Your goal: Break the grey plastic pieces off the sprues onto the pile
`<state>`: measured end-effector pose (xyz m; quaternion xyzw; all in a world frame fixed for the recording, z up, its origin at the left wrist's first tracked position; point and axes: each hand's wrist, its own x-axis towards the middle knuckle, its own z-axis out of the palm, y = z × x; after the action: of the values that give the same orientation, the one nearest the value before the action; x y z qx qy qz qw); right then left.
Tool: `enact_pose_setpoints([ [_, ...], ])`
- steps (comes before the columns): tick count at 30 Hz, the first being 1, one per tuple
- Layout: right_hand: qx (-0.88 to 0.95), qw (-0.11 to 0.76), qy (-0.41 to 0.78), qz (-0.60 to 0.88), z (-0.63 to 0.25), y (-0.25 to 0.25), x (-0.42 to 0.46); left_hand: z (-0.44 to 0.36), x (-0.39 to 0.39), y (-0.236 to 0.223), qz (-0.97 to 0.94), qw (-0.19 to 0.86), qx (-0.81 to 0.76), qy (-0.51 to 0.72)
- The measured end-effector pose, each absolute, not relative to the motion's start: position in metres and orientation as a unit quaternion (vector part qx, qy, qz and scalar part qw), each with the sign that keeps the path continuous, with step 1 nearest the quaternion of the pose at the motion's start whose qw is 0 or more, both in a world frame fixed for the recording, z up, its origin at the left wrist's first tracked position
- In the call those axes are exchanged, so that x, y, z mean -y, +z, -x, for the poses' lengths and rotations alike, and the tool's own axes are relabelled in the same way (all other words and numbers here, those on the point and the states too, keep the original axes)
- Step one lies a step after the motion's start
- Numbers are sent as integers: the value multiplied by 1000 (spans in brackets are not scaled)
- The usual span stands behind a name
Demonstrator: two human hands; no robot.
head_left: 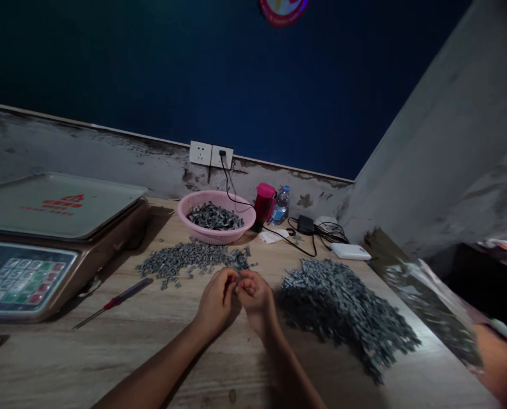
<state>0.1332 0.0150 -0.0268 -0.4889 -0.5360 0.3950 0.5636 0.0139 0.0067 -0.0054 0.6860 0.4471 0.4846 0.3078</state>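
Observation:
My left hand [217, 298] and my right hand [254, 295] meet fingertip to fingertip above the middle of the table. Both are closed in a pinch, and a small grey piece seems to show between them, too small to make out. Just beyond my fingers lies a loose spread of small grey metal pieces [185, 258]. To the right of my right hand rises a larger heap of grey metal pieces [343, 307]. Behind the spread stands a pink plastic basket [217, 236] holding more grey pieces.
On the left stands a weighing scale [61, 272], with a screwdriver [117, 301] lying beside it. At the back are a pink-lidded jug [264, 204], a water bottle [281, 204], a black adapter [305, 224] with cables and a white box [349, 251]. A wall socket [211, 154] has a cord plugged in.

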Motion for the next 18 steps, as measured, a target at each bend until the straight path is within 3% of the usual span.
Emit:
enact_pose_setpoints([
  [11,504,537,497,459,-143,-12,-11,-16,-15,-8,-558,517,-358,542],
  [18,434,537,600,405,-145,-3,-8,-14,-13,0,-576,525,-367,509],
])
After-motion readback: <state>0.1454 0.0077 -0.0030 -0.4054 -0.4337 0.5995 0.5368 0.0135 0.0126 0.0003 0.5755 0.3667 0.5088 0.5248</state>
